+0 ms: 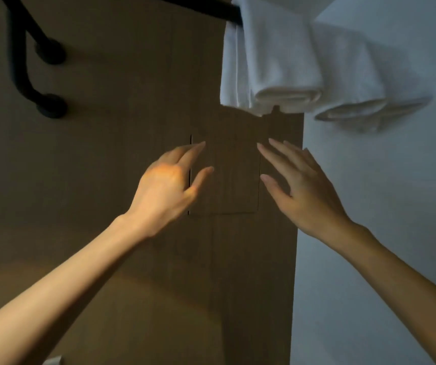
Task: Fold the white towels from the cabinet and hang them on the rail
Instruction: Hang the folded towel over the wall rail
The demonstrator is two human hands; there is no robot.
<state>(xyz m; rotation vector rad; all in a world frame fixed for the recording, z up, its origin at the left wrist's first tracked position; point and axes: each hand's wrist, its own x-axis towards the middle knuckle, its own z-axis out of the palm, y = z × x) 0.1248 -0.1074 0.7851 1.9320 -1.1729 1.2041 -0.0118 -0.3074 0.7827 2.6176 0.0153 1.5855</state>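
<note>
A folded white towel (272, 56) hangs over the black rail (206, 7) at the top, its lower edge well above my fingertips. A mirror panel on the right repeats the towel as a reflection (356, 83). My left hand (169, 183) and my right hand (301, 185) both reach up below the towel with straight, spread fingers and hold nothing. Neither hand touches the towel. Between them lies a small rectangular panel (232, 177) set in the brown wooden wall.
The rail's black curved brackets (46, 77) are fixed to the wooden wall (93, 154) at the upper left. A pale mirror or glass surface (382, 206) runs down the right side. A small light object (52, 360) shows at the bottom edge.
</note>
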